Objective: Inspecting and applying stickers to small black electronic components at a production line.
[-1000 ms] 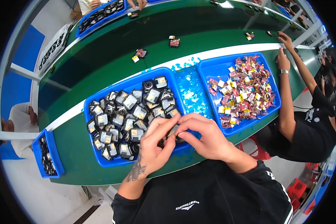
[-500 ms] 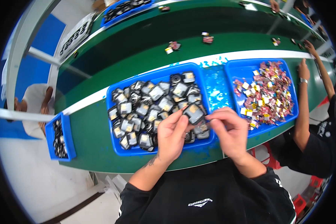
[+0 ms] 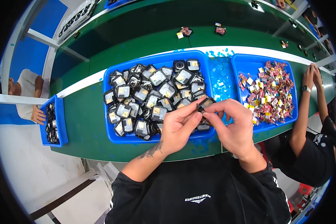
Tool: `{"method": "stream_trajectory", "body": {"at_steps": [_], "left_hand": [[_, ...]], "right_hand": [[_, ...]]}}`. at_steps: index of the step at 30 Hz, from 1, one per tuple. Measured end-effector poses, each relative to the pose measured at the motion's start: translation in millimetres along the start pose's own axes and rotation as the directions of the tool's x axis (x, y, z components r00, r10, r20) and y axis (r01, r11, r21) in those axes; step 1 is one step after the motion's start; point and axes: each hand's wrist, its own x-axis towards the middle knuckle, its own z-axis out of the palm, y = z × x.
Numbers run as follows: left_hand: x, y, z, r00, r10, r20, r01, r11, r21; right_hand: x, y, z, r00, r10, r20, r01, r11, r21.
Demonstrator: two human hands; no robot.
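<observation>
Between my two hands is a small square black-cased part, held up over the right front of a blue tray. My left hand grips its left side between thumb and fingers. The thumb and forefinger of my right hand pinch its lower right edge; whether they hold something smaller there is hidden. Many similar black cased parts with clear faces and pale squares inside fill the tray. A second blue tray on the right holds a heap of small reddish circuit pieces with white and yellow bits.
Blue film scraps lie between the trays. Small piles of circuit pieces sit across the green table. At the left end, a person's hand is by a blue bin. A co-worker's arms reach in on the right.
The held part has tilted, its face turning away from view, and my right fingers have closed onto its edge. The whole view has shifted; the person at left has a hand at the bin.
</observation>
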Motion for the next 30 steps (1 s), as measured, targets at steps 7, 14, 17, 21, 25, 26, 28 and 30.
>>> {"method": "stream_trajectory", "body": {"at_steps": [7, 14, 17, 21, 25, 26, 28, 30], "left_hand": [[-0.8, 0.8, 0.3, 0.999, 0.015, 0.032, -0.017, 0.998, 0.053], [-1.4, -2.4, 2.5, 0.998, 0.039, 0.041, -0.043, 0.994, 0.098], [-1.4, -3.3, 3.6, 0.999, 0.035, 0.031, -0.038, 0.995, 0.094], [-1.5, -2.6, 4.5, 0.999, 0.034, 0.017, -0.036, 0.993, 0.109], [-2.6, -5.6, 4.3, 1.0, 0.022, 0.01, -0.022, 0.997, 0.08], [-2.8, -7.1, 2.9, 1.0, 0.017, 0.013, -0.019, 0.995, 0.094], [-3.2, -7.7, 2.6, 1.0, 0.012, 0.015, -0.014, 0.994, 0.109], [-3.7, -7.3, 3.8, 0.999, 0.039, 0.015, -0.04, 0.998, 0.05]], "right_hand": [[-0.3, 3.5, 0.3, 1.0, 0.023, -0.001, -0.023, 1.0, 0.008], [-0.9, 5.3, -2.6, 0.995, 0.098, 0.011, -0.099, 0.992, 0.075], [0.8, 3.4, -4.0, 0.996, 0.085, 0.017, -0.085, 0.996, 0.034], [2.8, 5.6, -5.8, 0.996, 0.058, 0.071, -0.056, 0.998, -0.025], [2.6, 3.4, -4.5, 0.994, 0.088, 0.06, -0.087, 0.996, -0.026], [2.4, 4.4, -4.4, 0.994, 0.09, 0.059, -0.089, 0.996, -0.027], [2.3, 7.8, -3.7, 1.0, -0.006, 0.012, 0.007, 0.995, -0.101], [0.6, 7.2, -5.7, 1.0, 0.0, -0.007, -0.001, 0.993, -0.116]]}}
